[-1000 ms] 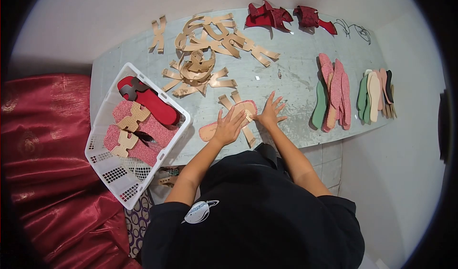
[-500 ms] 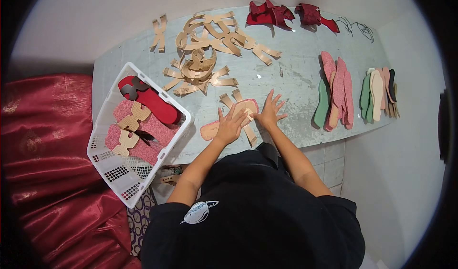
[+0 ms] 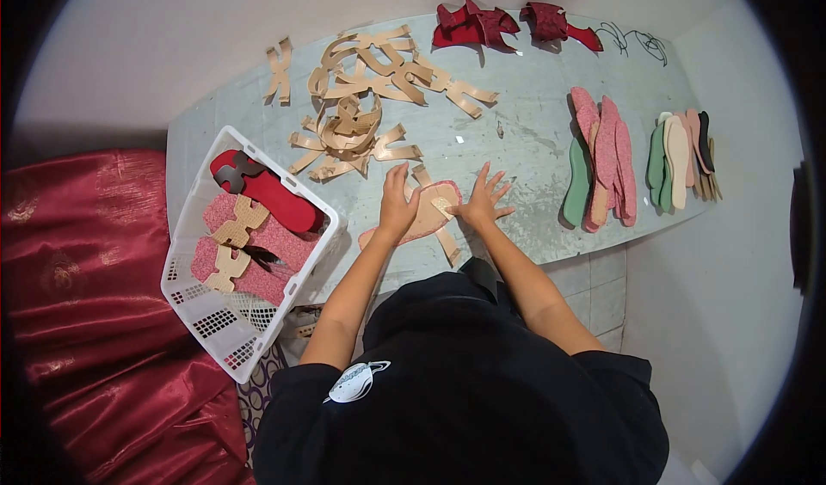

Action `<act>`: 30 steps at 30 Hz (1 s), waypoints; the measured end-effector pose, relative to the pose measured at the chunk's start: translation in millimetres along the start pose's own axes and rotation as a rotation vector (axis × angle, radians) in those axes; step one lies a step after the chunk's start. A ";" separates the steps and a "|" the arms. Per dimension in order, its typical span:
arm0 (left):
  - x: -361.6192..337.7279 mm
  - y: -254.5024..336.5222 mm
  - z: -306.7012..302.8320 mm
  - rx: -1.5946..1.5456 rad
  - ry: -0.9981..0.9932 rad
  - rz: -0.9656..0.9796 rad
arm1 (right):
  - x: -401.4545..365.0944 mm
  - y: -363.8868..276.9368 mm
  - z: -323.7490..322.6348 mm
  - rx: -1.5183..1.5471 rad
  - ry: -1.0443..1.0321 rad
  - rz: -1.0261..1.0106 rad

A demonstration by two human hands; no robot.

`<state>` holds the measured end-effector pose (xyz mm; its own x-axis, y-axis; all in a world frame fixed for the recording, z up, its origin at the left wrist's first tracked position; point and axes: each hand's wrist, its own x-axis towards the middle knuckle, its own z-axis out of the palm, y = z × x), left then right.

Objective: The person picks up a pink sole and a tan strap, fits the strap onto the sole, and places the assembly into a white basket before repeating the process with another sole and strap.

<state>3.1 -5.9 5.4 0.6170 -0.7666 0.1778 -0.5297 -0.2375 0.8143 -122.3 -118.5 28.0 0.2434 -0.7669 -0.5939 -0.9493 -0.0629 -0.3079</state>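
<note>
A tan sandal sole [image 3: 427, 219] with a pink speckled edge lies on the table in front of me, its underside up as far as I can tell. A tan strap [image 3: 449, 248] runs beneath it, with ends sticking out on the near and far sides. A pale patch shows near the sole's right end. My left hand [image 3: 398, 207] rests open over the sole's left part, thumb apart from the fingers. My right hand [image 3: 484, 203] is open with fingers spread, its thumb at the sole's right end by the patch.
Several tan cut straps [image 3: 348, 124] are heaped at the back left. A white basket [image 3: 323, 248] holding sandals stands at the left. Pink and green soles [image 3: 578, 184] lie at the right, more soles [image 3: 678, 162] beyond. Maroon uppers [image 3: 551, 25] and black cord [image 3: 641, 42] lie at the back.
My left hand has moved left and slightly up, off the middle of the sole, uncovering more of it. My right hand stays at the sole's right end. The view has shifted slightly.
</note>
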 end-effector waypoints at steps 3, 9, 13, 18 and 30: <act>10.6 -12.5 4.6 -0.010 -0.062 -0.024 | -1.8 -2.3 -3.1 -0.002 -0.011 0.015; 23.5 -13.3 10.7 0.144 -0.157 -0.211 | -1.2 0.1 -1.8 0.017 -0.016 0.010; 25.0 -11.1 13.8 0.030 -0.126 -0.312 | 1.4 1.4 0.2 0.022 -0.012 0.024; 23.1 -12.1 11.1 -0.103 -0.181 -0.288 | 0.4 0.8 -3.0 0.043 -0.042 0.038; 11.8 -2.4 8.2 -0.253 -0.261 -0.291 | 1.8 0.0 -3.1 0.035 -0.052 0.058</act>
<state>6.9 -19.3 1.0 0.5345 -0.8220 -0.1966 -0.1780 -0.3369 0.9246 -122.5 -121.9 29.2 0.1993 -0.7344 -0.6488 -0.9547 0.0037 -0.2975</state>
